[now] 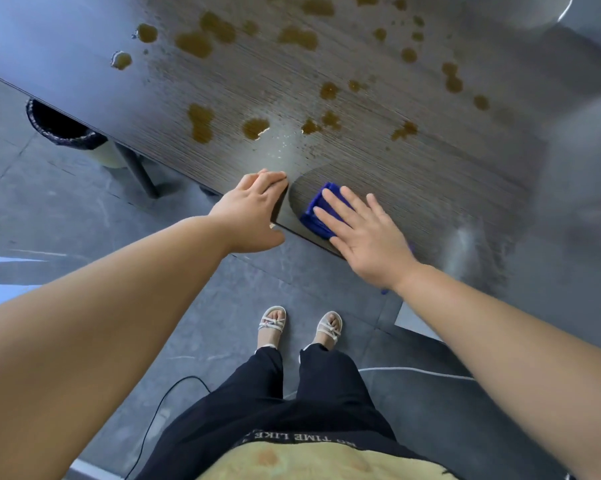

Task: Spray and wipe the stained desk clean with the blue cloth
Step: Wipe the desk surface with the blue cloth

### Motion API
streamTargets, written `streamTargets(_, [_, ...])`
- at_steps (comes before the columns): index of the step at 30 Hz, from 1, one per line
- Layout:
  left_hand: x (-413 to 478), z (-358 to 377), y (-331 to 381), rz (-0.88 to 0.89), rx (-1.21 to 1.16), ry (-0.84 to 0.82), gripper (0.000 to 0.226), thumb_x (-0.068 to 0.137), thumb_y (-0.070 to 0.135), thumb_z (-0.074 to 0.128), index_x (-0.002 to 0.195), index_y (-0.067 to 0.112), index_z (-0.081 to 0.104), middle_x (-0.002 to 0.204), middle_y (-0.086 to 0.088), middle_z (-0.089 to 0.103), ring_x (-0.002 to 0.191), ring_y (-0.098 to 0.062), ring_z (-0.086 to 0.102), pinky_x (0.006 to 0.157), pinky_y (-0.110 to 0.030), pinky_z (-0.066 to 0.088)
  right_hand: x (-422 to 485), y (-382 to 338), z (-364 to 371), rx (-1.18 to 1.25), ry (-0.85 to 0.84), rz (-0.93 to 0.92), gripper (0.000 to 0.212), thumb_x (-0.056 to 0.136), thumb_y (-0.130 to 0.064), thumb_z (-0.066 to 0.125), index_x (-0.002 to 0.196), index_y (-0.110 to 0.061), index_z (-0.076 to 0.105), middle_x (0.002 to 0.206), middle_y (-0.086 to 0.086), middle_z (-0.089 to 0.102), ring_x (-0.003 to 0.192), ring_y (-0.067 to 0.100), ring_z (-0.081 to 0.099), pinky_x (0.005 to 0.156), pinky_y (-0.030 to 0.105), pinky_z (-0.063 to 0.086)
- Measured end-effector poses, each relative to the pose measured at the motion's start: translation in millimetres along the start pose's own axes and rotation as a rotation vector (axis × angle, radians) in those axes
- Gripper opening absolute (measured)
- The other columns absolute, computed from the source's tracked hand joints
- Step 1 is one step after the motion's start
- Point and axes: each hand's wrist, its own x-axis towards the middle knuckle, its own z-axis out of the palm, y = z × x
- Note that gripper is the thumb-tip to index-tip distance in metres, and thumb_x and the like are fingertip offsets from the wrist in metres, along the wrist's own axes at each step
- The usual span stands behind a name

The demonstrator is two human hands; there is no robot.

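The right hand [365, 233] presses flat, fingers straight, on the blue cloth [321, 211] at the bench [430, 174] edge, spreading pressure for wiping. The left hand [252, 211] rests released just beside it (likely bracing). Brown stains [254, 128] lie beyond both.

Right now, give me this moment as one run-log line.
step: wiping | right hand: pressing blue cloth flat on desk | left hand: on desk edge | brown stains: many unwiped beyond cloth
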Motion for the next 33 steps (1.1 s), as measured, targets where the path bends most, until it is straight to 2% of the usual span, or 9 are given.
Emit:
streamTargets(2, [-1,-1,0,0.011,-0.001,0.002,0.085,0.085,0.040,0.058,0.151,0.020,0.008,0.156,0.006,0.007,0.143,-0.020,0.002,0.115,-0.033,0.014,-14,26,1,-0.020,0.019,0.013,0.049,0.096,-0.032,0.031,0.140,-0.018,0.044,0.149,0.008,0.038,0.136,0.032,0.036,0.105,0.058,0.029])
streamTargets(7, [0,0,0,0.007,-0.003,0.006,0.086,0.084,0.038,0.058,0.151,0.019,0.008,0.156,0.005,0.007,0.143,-0.020,0.001,0.115,-0.033,0.013,30,-13,0,0.062,0.092,0.550,0.054,0.097,-0.036,0.023,0.147,-0.018,0.032,0.156,0.007,0.024,0.142,0.033,0.022,0.110,0.055,0.020])
streamTargets(10, [-1,2,2,-0.004,0.015,0.009,0.088,0.083,0.038,0.059,0.151,0.017,0.006,0.157,0.004,0.005,0.144,-0.020,-0.001,0.115,-0.030,0.011,34,-43,-1,0.024,0.048,0.333,0.054,0.095,-0.034,0.025,0.144,-0.016,0.038,0.152,0.010,0.033,0.138,0.034,0.032,0.108,0.054,0.028])
streamTargets(14, [-2,4,2,-0.002,0.011,-0.014,0.090,0.084,0.038,0.058,0.151,0.018,0.002,0.157,0.005,0.001,0.144,-0.020,-0.006,0.116,-0.031,0.009,-21,6,3,-0.010,-0.030,0.031,0.050,0.095,-0.032,0.030,0.142,-0.019,0.042,0.151,0.006,0.034,0.139,0.029,0.031,0.109,0.055,0.026])
streamTargets(21, [-2,5,5,-0.011,0.031,-0.013,0.091,0.084,0.042,0.057,0.151,0.017,0.001,0.157,0.004,-0.001,0.145,-0.021,-0.007,0.116,-0.031,0.007,25,1,-6,0.070,0.075,0.804,0.053,0.101,-0.032,0.027,0.151,-0.020,0.015,0.160,0.005,0.007,0.146,0.028,0.006,0.115,0.050,0.012])
streamTargets(25, [-2,3,8,-0.043,-0.015,0.033,0.084,0.086,0.039,0.057,0.151,0.018,0.008,0.157,0.004,0.006,0.145,-0.020,-0.003,0.116,-0.032,0.010,14,-26,-2,0.064,0.024,0.376,0.052,0.099,-0.034,0.027,0.148,-0.018,0.028,0.157,0.007,0.022,0.143,0.031,0.020,0.112,0.052,0.021])
streamTargets(28, [-3,8,11,-0.061,-0.028,0.065,0.080,0.087,0.037,0.055,0.151,0.018,0.010,0.157,0.003,0.007,0.145,-0.020,-0.003,0.117,-0.031,0.007,-30,17,2,0.024,-0.021,0.101,0.050,0.095,-0.035,0.031,0.142,-0.020,0.041,0.151,0.006,0.034,0.139,0.029,0.030,0.109,0.054,0.026])
streamTargets(30, [-3,10,13,-0.070,-0.023,0.080,0.079,0.088,0.038,0.054,0.151,0.017,0.012,0.157,0.003,0.008,0.145,-0.020,-0.002,0.117,-0.031,0.006,-42,48,1,0.032,-0.006,0.261,0.051,0.096,-0.036,0.030,0.144,-0.019,0.038,0.153,0.006,0.031,0.140,0.031,0.028,0.108,0.060,0.028])
streamTargets(33, [-1,8,19,-0.095,-0.053,0.138,0.074,0.087,0.039,0.056,0.148,0.017,0.022,0.153,0.000,0.020,0.143,-0.021,0.008,0.115,-0.032,0.014,-13,45,-1,0.121,0.066,0.841,0.051,0.101,-0.033,0.030,0.150,-0.021,0.022,0.159,0.003,0.012,0.145,0.028,0.011,0.115,0.053,0.014])
